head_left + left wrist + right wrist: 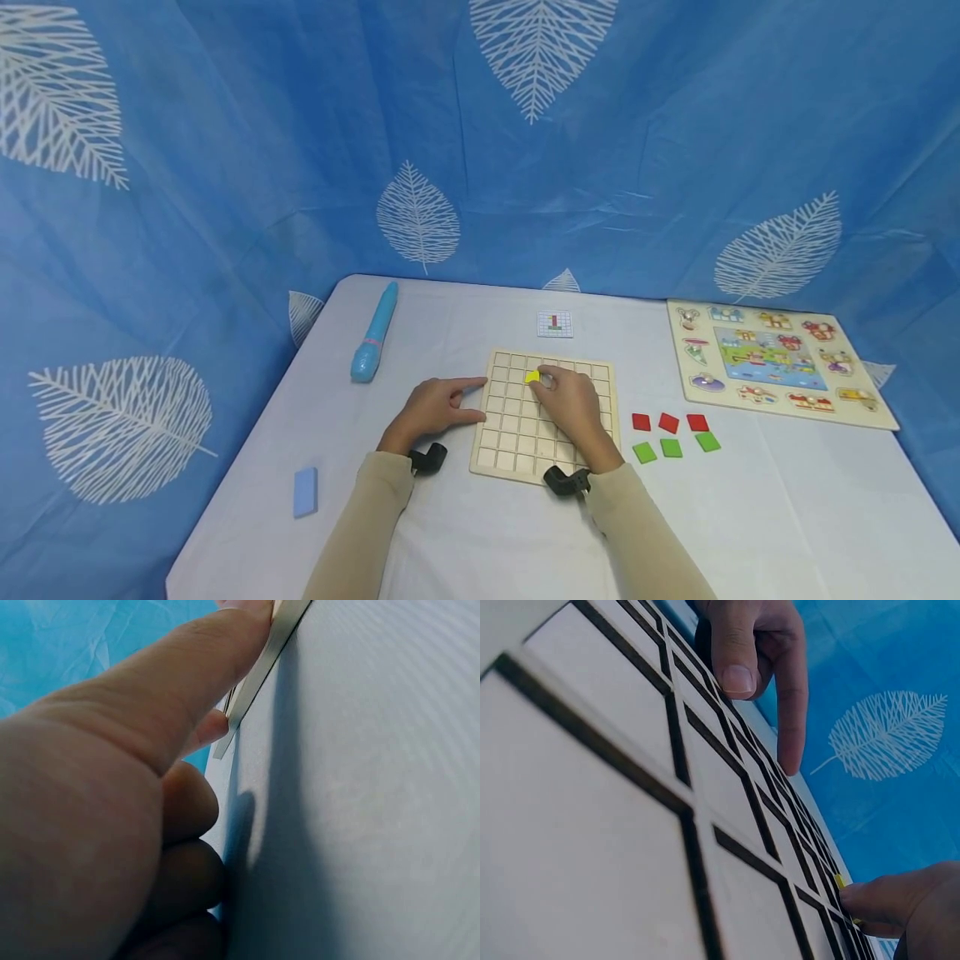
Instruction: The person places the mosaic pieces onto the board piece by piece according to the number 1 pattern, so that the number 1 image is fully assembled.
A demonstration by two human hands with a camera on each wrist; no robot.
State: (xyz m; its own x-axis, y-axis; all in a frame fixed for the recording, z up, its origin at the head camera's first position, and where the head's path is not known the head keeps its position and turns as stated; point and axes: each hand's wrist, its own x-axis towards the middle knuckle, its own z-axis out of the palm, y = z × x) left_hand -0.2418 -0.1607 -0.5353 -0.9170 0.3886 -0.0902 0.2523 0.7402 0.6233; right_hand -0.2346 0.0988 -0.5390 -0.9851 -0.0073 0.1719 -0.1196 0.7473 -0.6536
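A wooden grid board [506, 442] with square recesses lies on the white tabletop in the head view. My right hand [576, 408] reaches over it and pinches a yellow square tile [532, 377] at a cell in the upper rows. In the right wrist view the tile [839, 881] shows only as a sliver at the fingertips, so whether it is seated cannot be told. At the board's left edge, my left hand [435, 407] touches the rim with thumb and forefinger stretched out. Its other fingers are bent, as the left wrist view shows.
Right of the board lie red tiles [669, 423] and green tiles [671, 448]. Behind it is a small pattern card [555, 324]. A picture peg puzzle [772, 358] occupies the back right. On the left are a blue toy microphone [373, 337] and a light blue block [305, 492].
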